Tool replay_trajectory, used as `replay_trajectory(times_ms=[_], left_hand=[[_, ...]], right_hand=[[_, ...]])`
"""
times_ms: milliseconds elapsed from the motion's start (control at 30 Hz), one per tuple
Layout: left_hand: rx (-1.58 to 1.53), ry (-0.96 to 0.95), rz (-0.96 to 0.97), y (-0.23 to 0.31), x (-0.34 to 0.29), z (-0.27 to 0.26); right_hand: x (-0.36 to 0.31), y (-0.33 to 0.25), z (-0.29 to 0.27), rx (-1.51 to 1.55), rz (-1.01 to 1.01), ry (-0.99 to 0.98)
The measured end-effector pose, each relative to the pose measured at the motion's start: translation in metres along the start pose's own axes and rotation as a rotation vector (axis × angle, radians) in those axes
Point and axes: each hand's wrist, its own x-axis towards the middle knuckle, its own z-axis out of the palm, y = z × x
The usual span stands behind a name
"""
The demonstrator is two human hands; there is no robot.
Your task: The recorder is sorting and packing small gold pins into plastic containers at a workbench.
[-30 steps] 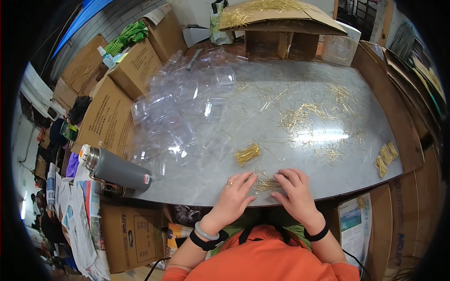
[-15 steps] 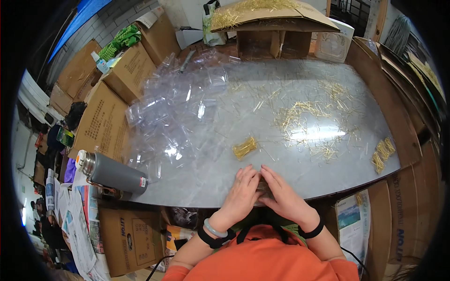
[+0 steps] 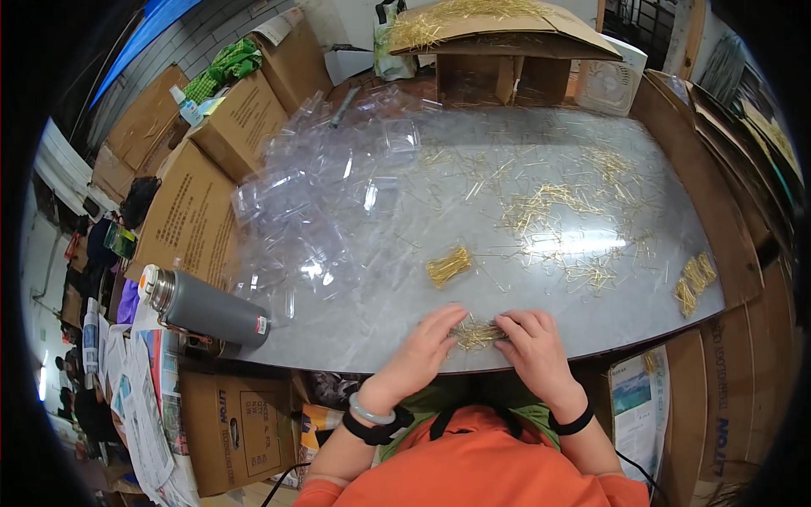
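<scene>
At the near edge of the table, a small bundle of thin gold wire hooks [image 3: 477,335] lies between my two hands. My left hand [image 3: 429,345] closes on its left end, fingers bent around it. The right end is gripped by my right hand [image 3: 534,345], thumb and fingers pressed together. Just beyond, a neat gold bundle of hooks [image 3: 449,266] rests on the grey tabletop [image 3: 380,325]. Loose gold wire hooks [image 3: 549,203] spread over the right and middle of the table. Another gold bundle [image 3: 694,285] sits at the right edge.
Clear plastic boxes [image 3: 312,194] pile up on the left of the table. A grey thermos flask [image 3: 207,308] lies tilted near the left front corner. Cardboard boxes [image 3: 187,211] wall the left side, cardboard [image 3: 726,228] the right. A cardboard shelf [image 3: 507,46] holds more wire at the back.
My hands have moved apart from an almost palm-to-palm hold, and the bundle of wire hooks between them now shows. The right hand has shifted to the right.
</scene>
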Motion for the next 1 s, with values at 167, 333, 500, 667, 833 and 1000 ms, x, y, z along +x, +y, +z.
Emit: replay_trajectory(times_ms=[167,333,500,667,833,1000], left_hand=[[0.109,-0.126,0.026,0.005,-0.001,-0.012],[0.263,-0.017,0.069,0.006,0.006,0.017],[0.218,0.198,-0.036,0.017,0.009,0.048],[0.091,0.137,-0.013,0.004,0.004,0.038],[-0.095,-0.094,-0.045,0.017,-0.005,-0.006],[0.136,-0.030,-0.029,0.021,-0.005,-0.003]], right_hand=[[-0.002,-0.002,0.016,-0.008,0.014,0.035],[0.006,-0.005,0.023,0.139,0.010,0.017],[0.006,-0.012,0.016,0.104,-0.020,0.005],[0.009,-0.003,0.011,0.052,-0.049,-0.049],[0.004,0.003,0.016,0.074,-0.015,-0.022],[0.005,-0.011,0.010,0.074,-0.010,-0.045]])
